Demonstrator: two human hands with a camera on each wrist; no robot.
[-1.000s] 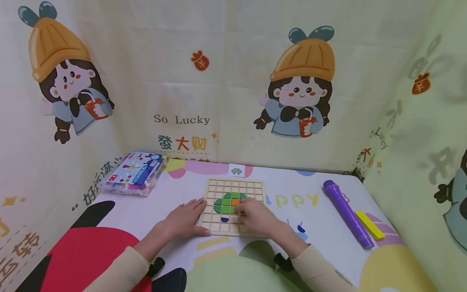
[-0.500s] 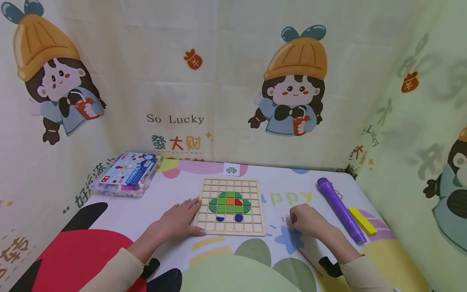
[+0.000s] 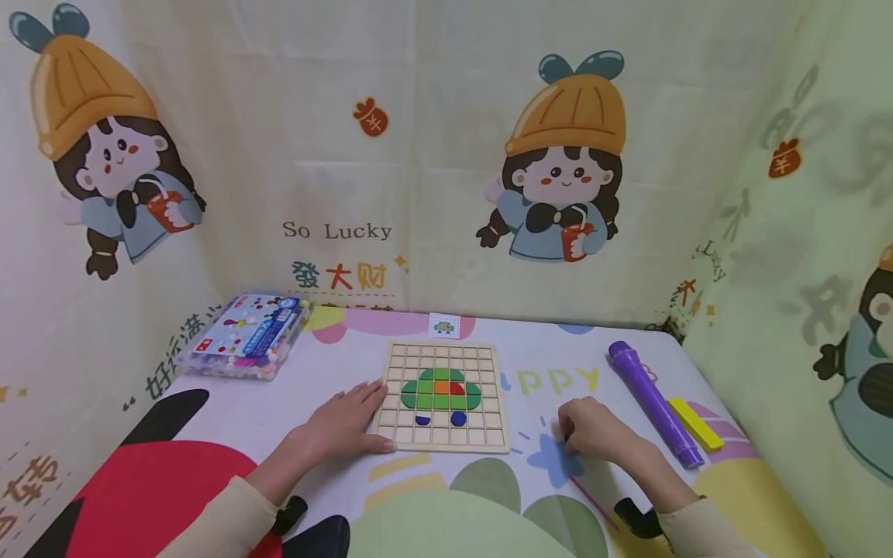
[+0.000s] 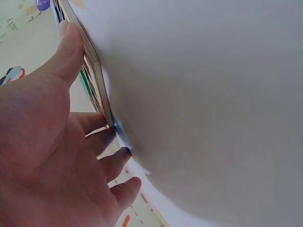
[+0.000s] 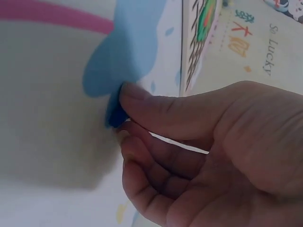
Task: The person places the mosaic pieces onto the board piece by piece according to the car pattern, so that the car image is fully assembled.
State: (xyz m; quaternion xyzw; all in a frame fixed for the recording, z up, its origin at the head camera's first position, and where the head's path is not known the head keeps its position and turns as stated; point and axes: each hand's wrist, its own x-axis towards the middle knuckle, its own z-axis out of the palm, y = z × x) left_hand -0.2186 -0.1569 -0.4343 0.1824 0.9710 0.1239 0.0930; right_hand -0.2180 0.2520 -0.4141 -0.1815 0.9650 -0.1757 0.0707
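Observation:
A wooden grid board (image 3: 412,356) lies on the table, bearing a shape of green pieces (image 3: 436,399) with an orange square (image 3: 442,387) and a red piece (image 3: 456,388). Below that shape sit a blue half-circle (image 3: 422,420) and a round blue shape (image 3: 458,418). My left hand (image 3: 346,418) rests against the board's left edge and near corner, fingers extended. To the right of the board, my right hand (image 3: 596,428) is down at the tabletop. The right wrist view shows its thumb and forefinger pinching a small dark blue piece (image 5: 117,113), partly hidden by the thumb.
A small picture card (image 3: 443,326) stands behind the board. At the back left lies a clear plastic case (image 3: 244,337) of colourful parts. A purple tube (image 3: 652,403) and a yellow bar (image 3: 695,425) lie on the right. Printed cloth walls surround the table.
My right hand has left the board and moved right to the tabletop, where it now pinches the blue piece. The red piece and round blue shape came into view. My left hand stayed.

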